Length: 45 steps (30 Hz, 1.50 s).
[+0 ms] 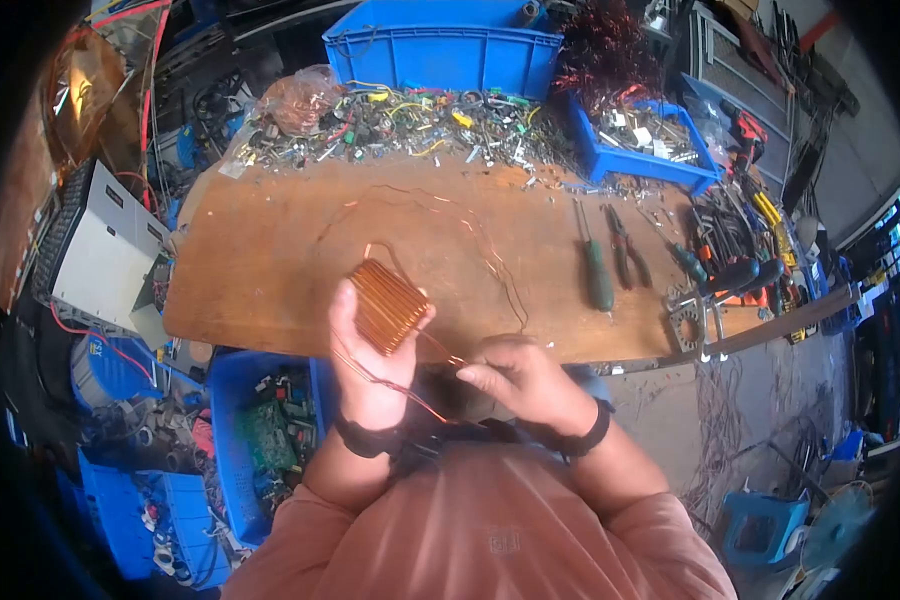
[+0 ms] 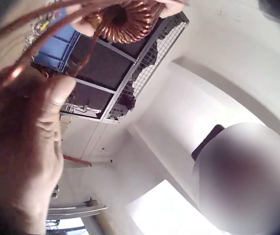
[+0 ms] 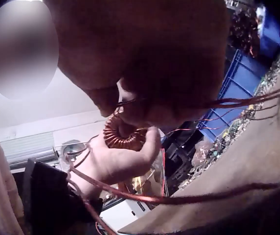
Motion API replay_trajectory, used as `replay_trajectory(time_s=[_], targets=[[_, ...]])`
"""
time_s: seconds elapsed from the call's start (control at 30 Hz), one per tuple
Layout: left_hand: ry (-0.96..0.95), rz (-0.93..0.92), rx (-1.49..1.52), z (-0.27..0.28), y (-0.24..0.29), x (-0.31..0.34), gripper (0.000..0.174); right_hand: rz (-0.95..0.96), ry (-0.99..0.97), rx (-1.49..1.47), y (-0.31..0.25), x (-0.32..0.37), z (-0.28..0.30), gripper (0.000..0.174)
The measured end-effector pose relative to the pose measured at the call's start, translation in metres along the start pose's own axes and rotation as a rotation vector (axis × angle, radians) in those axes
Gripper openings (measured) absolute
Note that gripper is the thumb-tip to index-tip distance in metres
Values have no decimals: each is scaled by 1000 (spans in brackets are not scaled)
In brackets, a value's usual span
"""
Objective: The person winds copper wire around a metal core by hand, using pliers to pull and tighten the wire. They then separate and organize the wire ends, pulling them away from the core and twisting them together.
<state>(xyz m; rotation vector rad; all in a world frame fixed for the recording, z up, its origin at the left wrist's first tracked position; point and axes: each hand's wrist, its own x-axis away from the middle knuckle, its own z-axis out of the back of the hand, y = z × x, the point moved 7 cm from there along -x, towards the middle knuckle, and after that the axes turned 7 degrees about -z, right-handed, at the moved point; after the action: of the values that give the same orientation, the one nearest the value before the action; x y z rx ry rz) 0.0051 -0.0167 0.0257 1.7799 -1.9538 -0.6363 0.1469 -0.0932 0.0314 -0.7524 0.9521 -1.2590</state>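
Note:
A ring-shaped coil of copper wire rests in the left hand, whose thumb and fingers hold it at its sides; the left wrist view shows the ridged windings of the coil around a dark centre. Beside it, the right hand pinches copper wire between thumb and fingers, to the right of the coil. A loose length of wire loops below the left hand. In the right wrist view the left hand is around the coil, partly behind the dark right hand.
Long thin wire arcs over the wooden table. A green-handled screwdriver and pliers lie at the right. Small scraps and a blue bin are at the back; more tools crowd the right end.

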Motion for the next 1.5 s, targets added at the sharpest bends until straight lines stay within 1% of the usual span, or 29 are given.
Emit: replay_trajectory(time_s=[0.07,0.1,0.13,0.17,0.3,0.4,0.5,0.6,0.7,0.77,0.83,0.87,0.93,1.0,1.03,1.1,1.2,1.23,1.3,1.33,1.4,1.43,1.47,1.5], targets=[[-11,-1,-1,1,4,-1,41,-107,-114,-92,12,-3,-6,33],[-15,3,-14,2,4,0,42,-124,-179,-147,12,-2,-10,37],[-20,7,-25,2,4,2,42,-124,-215,-202,11,-2,-12,37],[31,25,-57,2,0,3,46,-123,-250,-255,10,-3,-15,36],[37,-9,-88,1,-2,5,44,-169,-369,-384,2,1,-18,35],[38,-60,-69,4,-1,1,43,-300,-323,-330,10,0,-16,32],[0,-102,-88,3,2,2,43,-239,-227,-385,20,-2,-13,27],[-45,-127,-80,1,4,1,44,-121,-230,-454,19,-3,-12,23],[-51,-137,-63,6,7,0,46,-196,-213,-472,23,-4,-14,20],[-12,-328,-491,14,17,1,46,-196,-65,-411,17,-5,-10,21],[25,-500,-721,11,27,7,44,-207,42,-327,15,-5,-10,22],[40,-583,-733,-1,32,10,43,-210,78,-270,15,-7,-11,22],[-21,-756,-939,-15,43,15,43,-221,119,-155,14,-11,-11,22],[-183,-927,-1334,-25,51,20,45,-236,131,-40,11,-15,-10,22],[-173,-846,-1136,-24,50,19,50,-184,145,-35,7,-14,-10,22],[-130,-721,-920,-13,47,9,51,-73,176,-19,4,-14,-7,22],[-124,-566,-667,-9,39,8,54,9,235,53,4,-8,-8,20],[-126,-520,-593,-9,37,8,54,-29,239,25,2,-7,-7,21],[-132,-519,-556,-1,35,3,56,-116,235,-38,-7,0,-8,21],[-138,-519,-539,3,34,1,57,-152,219,-122,-4,3,-13,20],[-126,-369,-297,9,24,0,57,-220,192,-285,0,8,-20,19],[-125,-294,-174,9,17,-2,57,-157,201,-277,-7,8,-23,17],[-216,-225,-133,6,7,-1,57,-96,209,-269,-14,7,-26,16],[-301,-155,-95,7,-5,2,56,-28,165,-194,-17,4,-35,13]])
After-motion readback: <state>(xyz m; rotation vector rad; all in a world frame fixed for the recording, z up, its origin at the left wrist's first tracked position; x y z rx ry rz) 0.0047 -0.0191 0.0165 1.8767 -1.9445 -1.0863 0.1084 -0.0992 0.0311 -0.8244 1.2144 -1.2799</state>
